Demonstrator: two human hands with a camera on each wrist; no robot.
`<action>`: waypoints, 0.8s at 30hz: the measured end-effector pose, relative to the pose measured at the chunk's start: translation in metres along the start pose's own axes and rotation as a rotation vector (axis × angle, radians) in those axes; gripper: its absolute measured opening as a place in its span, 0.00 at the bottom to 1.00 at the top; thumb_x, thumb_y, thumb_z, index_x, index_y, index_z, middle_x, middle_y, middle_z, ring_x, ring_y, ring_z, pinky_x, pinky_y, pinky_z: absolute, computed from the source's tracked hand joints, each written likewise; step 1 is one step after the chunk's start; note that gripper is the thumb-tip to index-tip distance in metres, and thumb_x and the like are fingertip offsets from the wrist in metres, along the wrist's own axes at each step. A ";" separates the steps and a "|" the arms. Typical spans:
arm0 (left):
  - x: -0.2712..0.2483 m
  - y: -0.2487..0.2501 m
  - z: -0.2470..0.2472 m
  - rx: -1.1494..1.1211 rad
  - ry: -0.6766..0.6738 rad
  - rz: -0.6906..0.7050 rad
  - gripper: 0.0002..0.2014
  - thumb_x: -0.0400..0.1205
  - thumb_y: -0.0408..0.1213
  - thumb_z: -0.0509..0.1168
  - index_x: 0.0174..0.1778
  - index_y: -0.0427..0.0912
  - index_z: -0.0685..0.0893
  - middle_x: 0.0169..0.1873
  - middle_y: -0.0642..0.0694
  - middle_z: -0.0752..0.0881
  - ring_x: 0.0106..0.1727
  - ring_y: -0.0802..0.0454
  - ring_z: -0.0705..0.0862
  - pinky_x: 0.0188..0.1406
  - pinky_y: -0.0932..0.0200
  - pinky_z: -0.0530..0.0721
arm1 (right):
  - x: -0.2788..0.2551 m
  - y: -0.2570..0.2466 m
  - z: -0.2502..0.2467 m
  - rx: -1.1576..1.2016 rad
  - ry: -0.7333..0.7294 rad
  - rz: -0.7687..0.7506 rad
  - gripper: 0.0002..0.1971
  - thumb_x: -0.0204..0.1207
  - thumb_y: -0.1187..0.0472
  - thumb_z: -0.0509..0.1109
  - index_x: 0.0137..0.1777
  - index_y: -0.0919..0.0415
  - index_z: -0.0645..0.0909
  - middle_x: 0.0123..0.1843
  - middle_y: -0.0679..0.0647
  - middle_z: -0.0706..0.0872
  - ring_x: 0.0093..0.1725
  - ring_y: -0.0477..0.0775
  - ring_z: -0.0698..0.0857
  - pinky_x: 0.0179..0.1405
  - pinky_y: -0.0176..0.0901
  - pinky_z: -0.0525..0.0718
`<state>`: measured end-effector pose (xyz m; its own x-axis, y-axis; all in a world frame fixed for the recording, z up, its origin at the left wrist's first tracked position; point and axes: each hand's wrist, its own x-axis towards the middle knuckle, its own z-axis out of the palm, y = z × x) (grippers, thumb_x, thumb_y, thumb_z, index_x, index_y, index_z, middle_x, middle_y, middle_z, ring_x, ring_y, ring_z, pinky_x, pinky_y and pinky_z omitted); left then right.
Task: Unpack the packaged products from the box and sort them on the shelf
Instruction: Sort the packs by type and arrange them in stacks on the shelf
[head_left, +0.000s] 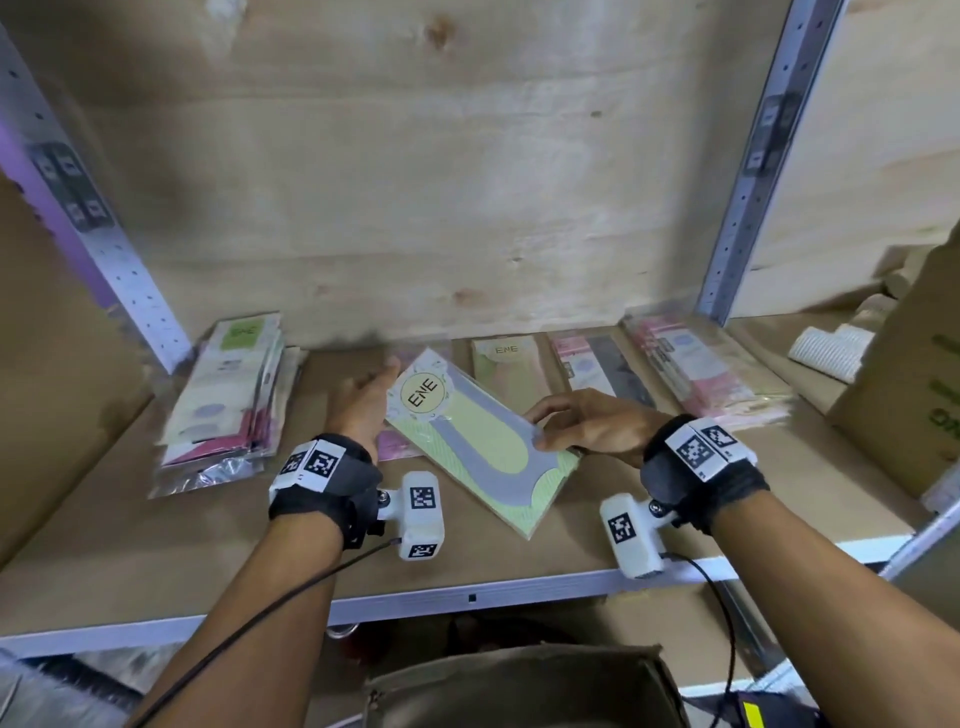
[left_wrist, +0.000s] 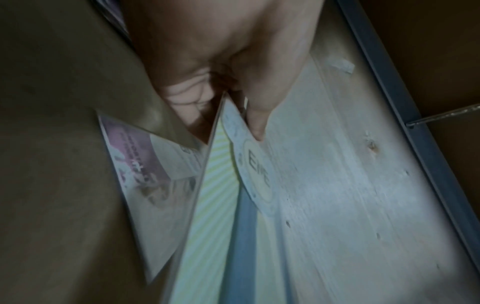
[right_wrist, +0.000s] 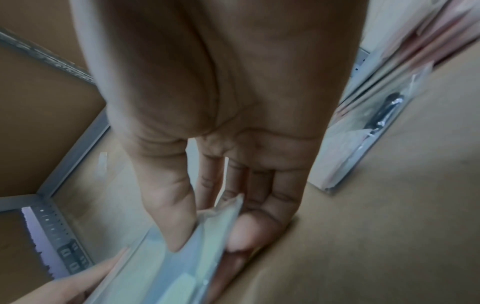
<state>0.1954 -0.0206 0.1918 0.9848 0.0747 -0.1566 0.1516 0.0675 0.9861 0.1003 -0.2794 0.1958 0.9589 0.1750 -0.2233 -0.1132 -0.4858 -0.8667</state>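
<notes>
1. A flat packet (head_left: 475, 441), pale green and yellow with a grey curved shape and a round "ENE" label, is held slanted over the middle of a brown shelf board (head_left: 519, 564). It is gripped at both ends.
2. The left hand (head_left: 363, 405) is closed on the label end; in the left wrist view the thumb is seen pressed on the packet's face and the fingers curled beneath. The right hand (head_left: 587, 423) pinches the opposite edge, thumb on top and fingers below, as the right wrist view shows.
3. Sorted goods already lie along the back of the shelf: a tall left stack (head_left: 228, 400), a single tan ENE packet (head_left: 509, 366) just behind the held one, a pink and black packet (head_left: 602, 371) beside it, and a pink right stack (head_left: 711, 366).
4. Risk, as a judgement: the packet looks smooth and thin, so it could slide out of a light pinch, or be laid on the wrong group, since a pink packet (head_left: 397, 444) sits directly beneath it.
5. A further risk: the left stack leans and could be toppled if a wrist knocks it.
6. The source box (head_left: 519, 686) is cut off at the bottom edge, so its contents cannot be judged.
7. Small print is blurred; both wrist views are dim.
</notes>
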 end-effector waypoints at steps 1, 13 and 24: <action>0.003 -0.002 0.002 -0.002 -0.005 -0.012 0.12 0.82 0.50 0.71 0.41 0.44 0.87 0.40 0.44 0.93 0.39 0.47 0.91 0.29 0.62 0.85 | 0.001 0.000 -0.002 -0.023 0.004 0.006 0.14 0.78 0.64 0.75 0.62 0.63 0.84 0.24 0.40 0.82 0.25 0.38 0.75 0.31 0.29 0.70; 0.013 -0.003 0.027 -0.066 -0.376 -0.194 0.27 0.74 0.53 0.78 0.66 0.47 0.84 0.56 0.38 0.92 0.51 0.44 0.90 0.20 0.58 0.79 | 0.017 -0.001 -0.017 0.187 0.239 0.023 0.16 0.76 0.70 0.75 0.63 0.67 0.84 0.47 0.62 0.83 0.47 0.55 0.78 0.46 0.47 0.75; 0.003 -0.005 0.051 0.229 -0.518 -0.114 0.29 0.75 0.23 0.77 0.71 0.37 0.77 0.44 0.43 0.88 0.43 0.50 0.91 0.43 0.59 0.93 | 0.040 -0.006 -0.011 0.463 0.437 0.115 0.09 0.73 0.73 0.77 0.44 0.64 0.79 0.38 0.59 0.82 0.25 0.47 0.86 0.26 0.41 0.88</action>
<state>0.2014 -0.0716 0.1890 0.8649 -0.4215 -0.2724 0.2171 -0.1751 0.9603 0.1422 -0.2789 0.1968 0.9405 -0.2682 -0.2087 -0.2283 -0.0437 -0.9726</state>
